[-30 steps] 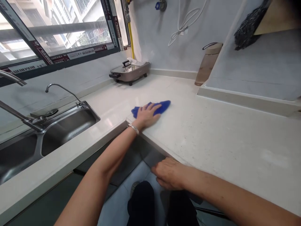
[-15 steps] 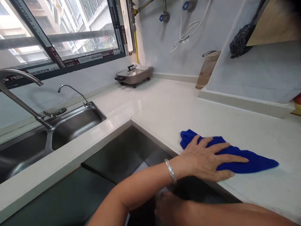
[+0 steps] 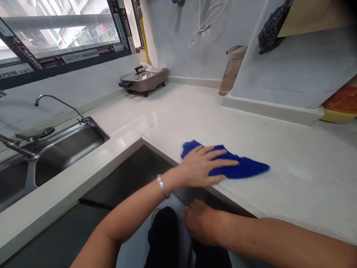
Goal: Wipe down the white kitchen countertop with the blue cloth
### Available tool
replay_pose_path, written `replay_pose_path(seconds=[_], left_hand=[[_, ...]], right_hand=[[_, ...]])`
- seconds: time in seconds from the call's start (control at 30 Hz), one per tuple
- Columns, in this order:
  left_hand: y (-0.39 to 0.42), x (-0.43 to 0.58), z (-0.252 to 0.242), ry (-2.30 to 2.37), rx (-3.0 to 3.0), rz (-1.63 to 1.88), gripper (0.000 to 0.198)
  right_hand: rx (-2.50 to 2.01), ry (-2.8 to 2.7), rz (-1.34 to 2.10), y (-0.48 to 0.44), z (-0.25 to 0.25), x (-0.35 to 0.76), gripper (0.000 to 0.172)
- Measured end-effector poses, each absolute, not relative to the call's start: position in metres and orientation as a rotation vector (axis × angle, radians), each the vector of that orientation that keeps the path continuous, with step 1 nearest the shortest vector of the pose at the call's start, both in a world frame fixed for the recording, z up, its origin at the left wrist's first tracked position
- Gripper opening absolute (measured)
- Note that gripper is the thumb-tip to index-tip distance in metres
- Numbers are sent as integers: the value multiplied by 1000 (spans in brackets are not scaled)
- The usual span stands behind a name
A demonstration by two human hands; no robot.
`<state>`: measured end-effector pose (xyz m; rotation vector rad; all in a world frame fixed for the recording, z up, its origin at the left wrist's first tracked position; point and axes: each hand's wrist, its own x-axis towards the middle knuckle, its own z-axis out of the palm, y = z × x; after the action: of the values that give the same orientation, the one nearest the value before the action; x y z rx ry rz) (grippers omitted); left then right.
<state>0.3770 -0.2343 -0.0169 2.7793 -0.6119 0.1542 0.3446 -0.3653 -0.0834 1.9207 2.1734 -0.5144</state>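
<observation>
- My left hand (image 3: 205, 165) is pressing flat on the blue cloth (image 3: 237, 168) – fingers spread and stretched out, palm down, not gripping, just pinning it to the countertop (image 3: 251, 126) so it is dragging along with the hand.
- The blue cloth is lying close to the front edge of the countertop, just right of the inner corner where the two runs of counter are meeting; its right tail is sticking out past my fingertips (image 3: 234, 163).
- A silver bangle (image 3: 162, 185) is sitting on my left wrist, which is hanging off the front edge.
- My right hand (image 3: 199, 219) is staying below the countertop edge, loosely curled, knuckles up – it is holding nothing that I can see, probably resting by my dark trousers (image 3: 164, 238) out of the way.
- My right forearm is crossing low under the counter lip from the right side.
- The steel sink (image 3: 67, 149) is sitting in the left run of counter, with a thin curved tap (image 3: 55, 102) at its back edge.
- An electric skillet (image 3: 143, 79) with its lid on is standing at the far back corner under the window (image 3: 55, 41).
- A wooden-lidded bottle (image 3: 231, 70) is standing at the back edge against the wall, just left of a raised ledge.
- A dark scrubby bundle (image 3: 270, 29) is hanging above that ledge; an orange and yellow thing (image 3: 340, 106) is showing at the far right edge – too cut off to tell what.
- A white cord (image 3: 203, 22) is hanging looped on the back wall.
</observation>
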Motion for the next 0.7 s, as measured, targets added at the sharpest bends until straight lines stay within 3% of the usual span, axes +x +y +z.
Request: replay_pose_path(seconds=[0.43, 0.7], left_hand=[[-36, 381, 2, 446, 2930, 115, 65], [-4, 279, -5, 616, 2948, 224, 65]], right_hand=[[1891, 2048, -469, -360, -76, 348, 31], [1899, 2092, -494, -364, -78, 352, 30]])
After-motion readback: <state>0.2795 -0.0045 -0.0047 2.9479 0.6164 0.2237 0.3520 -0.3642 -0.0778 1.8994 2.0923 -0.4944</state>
